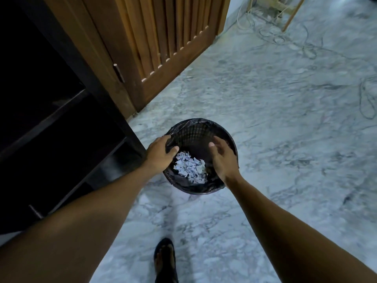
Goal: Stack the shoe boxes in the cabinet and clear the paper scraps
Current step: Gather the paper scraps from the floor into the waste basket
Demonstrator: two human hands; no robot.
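i'm looking at a home interior: marble-patterned floor [265, 99], slatted wooden door [163, 37], dark cabinet shelves [51, 119], loose cables [275, 27], a lined wastebasket [195, 129].

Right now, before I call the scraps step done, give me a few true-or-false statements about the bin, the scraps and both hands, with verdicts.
1. The paper scraps lie inside the bin. True.
2. The left hand is clear of the bin. False: it grips the bin's left rim, with the thumb inside.
3. The right hand holds a shoe box. False: it holds nothing, and its fingers are relaxed over the bin's right side.
4. The bin is close beside the dark cabinet, with marble floor around it. True.
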